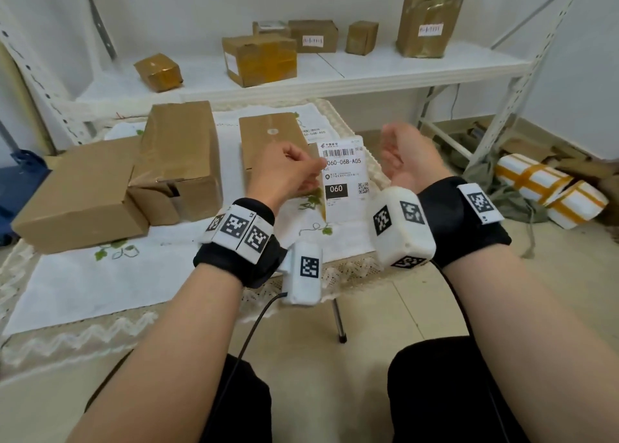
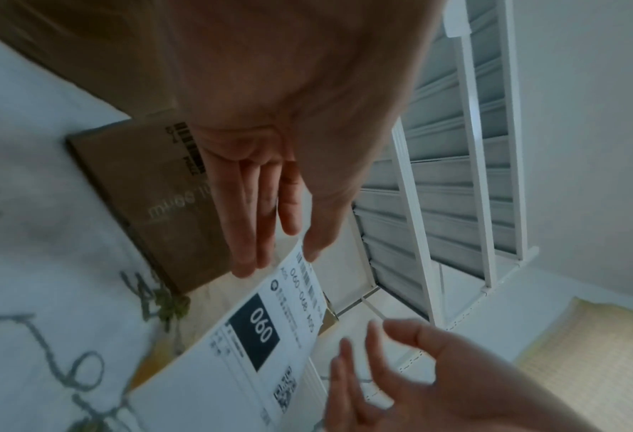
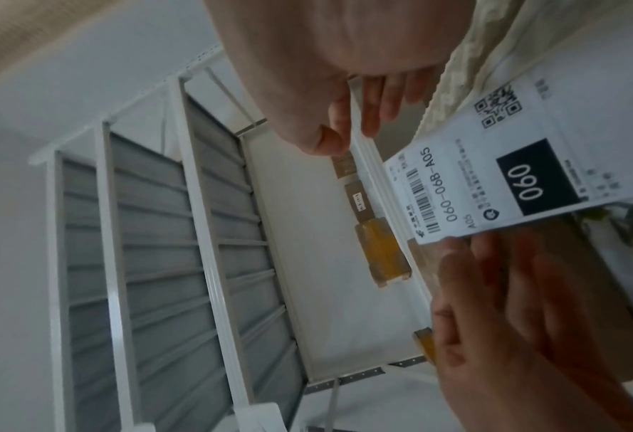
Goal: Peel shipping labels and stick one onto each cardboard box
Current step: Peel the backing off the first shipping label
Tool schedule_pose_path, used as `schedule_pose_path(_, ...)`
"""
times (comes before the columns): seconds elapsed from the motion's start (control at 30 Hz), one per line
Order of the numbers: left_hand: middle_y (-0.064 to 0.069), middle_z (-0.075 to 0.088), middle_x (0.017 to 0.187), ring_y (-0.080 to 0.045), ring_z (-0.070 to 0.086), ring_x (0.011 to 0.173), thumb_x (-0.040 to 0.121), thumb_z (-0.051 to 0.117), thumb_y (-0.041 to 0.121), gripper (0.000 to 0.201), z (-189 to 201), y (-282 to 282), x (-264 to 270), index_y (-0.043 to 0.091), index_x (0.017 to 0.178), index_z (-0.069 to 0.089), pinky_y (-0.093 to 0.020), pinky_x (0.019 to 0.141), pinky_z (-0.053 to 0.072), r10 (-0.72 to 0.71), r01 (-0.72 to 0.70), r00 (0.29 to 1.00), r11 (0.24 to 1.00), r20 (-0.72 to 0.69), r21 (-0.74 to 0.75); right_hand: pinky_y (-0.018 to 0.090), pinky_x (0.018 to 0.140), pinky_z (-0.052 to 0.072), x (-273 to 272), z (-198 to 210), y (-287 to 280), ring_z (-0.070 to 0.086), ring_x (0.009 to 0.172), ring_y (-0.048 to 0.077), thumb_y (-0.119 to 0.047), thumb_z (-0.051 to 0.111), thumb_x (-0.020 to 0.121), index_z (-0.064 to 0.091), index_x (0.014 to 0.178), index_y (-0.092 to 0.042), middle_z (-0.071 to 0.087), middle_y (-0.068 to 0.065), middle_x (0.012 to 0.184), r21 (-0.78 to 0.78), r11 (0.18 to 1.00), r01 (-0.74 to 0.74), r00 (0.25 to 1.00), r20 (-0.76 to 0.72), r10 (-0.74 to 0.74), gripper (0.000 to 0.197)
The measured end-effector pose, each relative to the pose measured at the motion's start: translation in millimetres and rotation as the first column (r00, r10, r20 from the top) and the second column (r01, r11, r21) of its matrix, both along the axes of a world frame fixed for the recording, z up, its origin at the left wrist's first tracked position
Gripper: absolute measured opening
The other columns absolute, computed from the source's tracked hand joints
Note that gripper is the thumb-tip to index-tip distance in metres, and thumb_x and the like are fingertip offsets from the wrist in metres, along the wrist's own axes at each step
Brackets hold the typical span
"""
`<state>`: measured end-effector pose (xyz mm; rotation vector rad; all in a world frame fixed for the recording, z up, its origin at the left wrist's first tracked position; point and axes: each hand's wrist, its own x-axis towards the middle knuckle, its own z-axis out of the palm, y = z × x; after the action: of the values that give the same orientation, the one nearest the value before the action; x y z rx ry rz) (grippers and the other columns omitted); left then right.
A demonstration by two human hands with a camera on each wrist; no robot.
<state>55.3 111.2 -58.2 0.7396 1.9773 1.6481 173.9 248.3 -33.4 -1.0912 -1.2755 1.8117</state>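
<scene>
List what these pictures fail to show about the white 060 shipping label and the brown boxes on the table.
- White 060 shipping label: its back never faces any camera, so peeled or not cannot be told; small print is too tiny to read.
- Left hand: hides the label's left edge in the head view.
- Flat brown cardboard box: near part hidden behind that hand.
- Right hand: holds nothing.
</scene>
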Motion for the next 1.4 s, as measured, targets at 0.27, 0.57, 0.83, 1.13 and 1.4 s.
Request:
schedule_pose_path(0.27,-0.021,0.073,0.100,-0.024,0.074,0.074,0.084,0.077,-0.005,0.026,-7,8,2,0.009,0.085,0.055,-0.033,0.073,0.065,-0.022,0.021,0.999,0.999,0.029,0.024,0.035,0.072,0.063,4,-12,7,0.071,0.105,0.022,-0.009,0.056,0.088,0.059,0.130,-0.005,0.063,0.010,0.135,-0.176,0.967,-0.183,0.982,0.022,0.189,0.042)
schedule_pose_path(0.57,-0.023,0.071,0.115,-0.025,0.067,0.090,0.087,0.067,-0.010,0.033,5,2,0,0.017,0.099,0.051,-0.047,0.094,0.058,-0.212,0.206,0.971,0.976,0.107,0.068,0.046,0.055,0.061,-2,-12,2,0.075,0.099,0.033,-0.026,0.071,0.095,0.065,0.128,-0.005,0.074,0.017,0.117,-0.234,0.907,-0.351,0.931,0.014,0.364,0.040)
schedule_pose_path(0.83,-0.011,0.073,0.104,-0.013,0.073,0.084,0.096,0.066,0.007,0.043,7,-6,-8,0.022,0.133,0.051,-0.018,0.065,0.055,-0.150,0.140,0.988,0.974,0.044,0.177,0.036,0.067,0.061,-7,-13,-12,0.068,0.095,0.023,-0.013,0.062,0.101,0.063,0.118,-0.015,0.071,0.008,0.105,-0.157,0.873,-0.462,0.881,0.027,0.472,0.018)
schedule_pose_path(1.13,0.001,0.061,0.096,-0.009,0.069,0.077,0.095,0.064,-0.003,0.035,5,-9,-5,0.015,0.125,0.069,-0.020,0.060,0.057,-0.180,0.178,0.984,0.976,0.008,0.124,0.029,0.058,0.060,-11,-16,-23,0.071,0.086,0.024,-0.020,0.072,0.094,0.064,0.125,-0.007,0.075,0.013,0.111,-0.187,0.913,-0.364,0.931,-0.043,0.362,0.034)
schedule_pose_path(1.4,0.006,0.054,0.084,-0.006,0.061,0.069,0.089,0.077,0.011,0.025,3,-5,0,0.017,0.112,0.074,-0.018,0.053,0.051,-0.101,0.117,0.985,0.986,-0.139,0.118,0.028,0.055,0.060,-9,-16,-23,0.070,0.082,0.022,-0.014,0.073,0.093,0.063,0.129,-0.003,0.073,0.014,0.108,-0.155,0.931,-0.331,0.944,-0.065,0.325,0.039)
